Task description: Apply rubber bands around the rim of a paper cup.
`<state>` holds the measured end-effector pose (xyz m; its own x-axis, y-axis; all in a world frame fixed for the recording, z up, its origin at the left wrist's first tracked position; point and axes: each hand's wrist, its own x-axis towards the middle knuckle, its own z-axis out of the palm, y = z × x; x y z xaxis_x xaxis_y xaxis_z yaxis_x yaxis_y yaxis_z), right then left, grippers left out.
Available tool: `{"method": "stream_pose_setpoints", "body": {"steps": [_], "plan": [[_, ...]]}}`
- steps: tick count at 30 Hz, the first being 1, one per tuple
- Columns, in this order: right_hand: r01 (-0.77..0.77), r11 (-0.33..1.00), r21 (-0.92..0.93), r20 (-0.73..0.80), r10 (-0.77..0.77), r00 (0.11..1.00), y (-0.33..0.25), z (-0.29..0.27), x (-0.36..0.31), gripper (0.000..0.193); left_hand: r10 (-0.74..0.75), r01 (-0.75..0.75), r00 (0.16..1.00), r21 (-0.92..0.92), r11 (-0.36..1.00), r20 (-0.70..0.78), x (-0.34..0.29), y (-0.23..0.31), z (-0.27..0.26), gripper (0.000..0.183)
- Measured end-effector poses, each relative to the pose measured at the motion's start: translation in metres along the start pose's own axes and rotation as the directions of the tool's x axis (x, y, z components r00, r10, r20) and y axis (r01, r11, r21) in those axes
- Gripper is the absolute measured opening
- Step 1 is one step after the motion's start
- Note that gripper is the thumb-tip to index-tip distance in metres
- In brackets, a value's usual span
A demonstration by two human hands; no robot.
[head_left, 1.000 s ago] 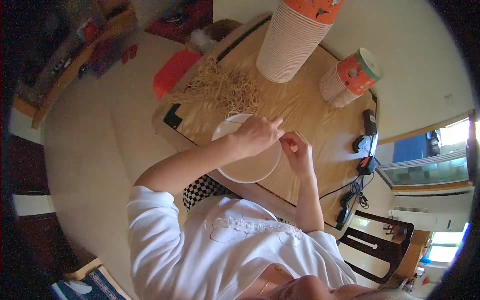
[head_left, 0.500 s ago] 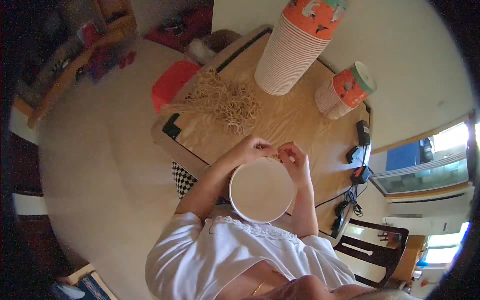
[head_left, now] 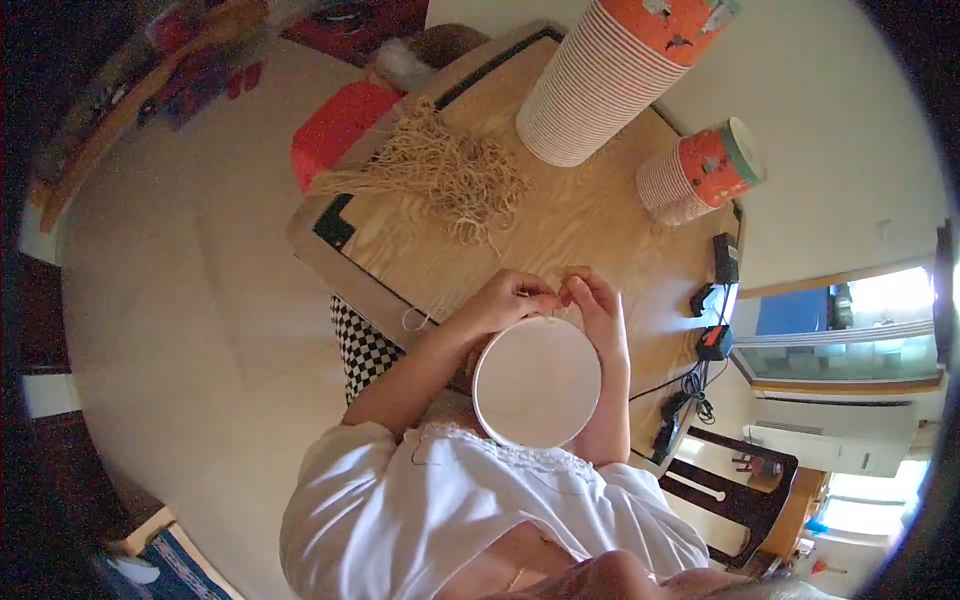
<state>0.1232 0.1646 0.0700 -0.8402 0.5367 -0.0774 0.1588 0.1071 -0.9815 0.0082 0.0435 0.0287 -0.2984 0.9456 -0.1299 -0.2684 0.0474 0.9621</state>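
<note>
A round, white-rimmed paper tub (head_left: pixel 537 385) rests close against my body, its pale round end facing up. Just beyond its far rim, my left hand (head_left: pixel 513 300) is closed in a pinch, thumb and fingers together. My right hand (head_left: pixel 598 312) pinches beside it, with its wrist along the tub's right side. What the fingertips hold is too small to make out. A thin pale strand (head_left: pixel 415 319) curls on the table by my left forearm. Farther off lies a tangled heap of tan twine (head_left: pixel 465 185).
A tall stack of paper tubs (head_left: pixel 600 90) and a shorter stack (head_left: pixel 690 175) stand at the table's far side. Black adapters (head_left: pixel 725 258) and cables (head_left: pixel 700 390) run along the right edge. A red stool-like object (head_left: pixel 340 130) is beyond the table's left edge.
The view has shifted, so the table and stacks sit differently in the picture. Both hands stay pinched at the tub's far rim. The pale strand by my left forearm now shows.
</note>
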Motion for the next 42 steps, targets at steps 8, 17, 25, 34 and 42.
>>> {"method": "stream_pose_setpoints", "body": {"steps": [8, 17, 25, 34, 42], "plan": [[-0.083, 0.990, 0.111, 0.114, 0.070, 0.991, 0.001, -0.003, -0.004, 0.011, 0.036, -0.037, 0.997, -0.010, 0.999, -0.067, -0.002, -0.012, 0.008, 0.017], [-0.047, 0.996, -0.081, 0.184, 0.061, 0.981, 0.004, 0.001, -0.001, 0.008, 0.026, -0.035, 0.989, -0.059, 0.998, -0.147, -0.022, -0.016, 0.004, 0.012], [0.055, 0.997, -0.051, 0.302, -0.037, 0.953, 0.008, -0.007, 0.004, 0.006, 0.005, -0.023, 0.984, -0.098, 0.995, -0.176, -0.030, -0.003, 0.008, 0.014], [-0.070, 0.993, -0.091, 0.239, 0.090, 0.967, -0.003, -0.003, 0.001, 0.006, 0.052, -0.058, 0.980, -0.023, 0.998, -0.193, -0.026, -0.008, 0.009, 0.015], [0.114, 0.935, -0.336, 0.314, -0.003, 0.949, -0.002, -0.006, 0.002, 0.008, 0.088, -0.080, 0.984, 0.059, 0.995, -0.157, -0.027, -0.007, 0.005, 0.014]]}}
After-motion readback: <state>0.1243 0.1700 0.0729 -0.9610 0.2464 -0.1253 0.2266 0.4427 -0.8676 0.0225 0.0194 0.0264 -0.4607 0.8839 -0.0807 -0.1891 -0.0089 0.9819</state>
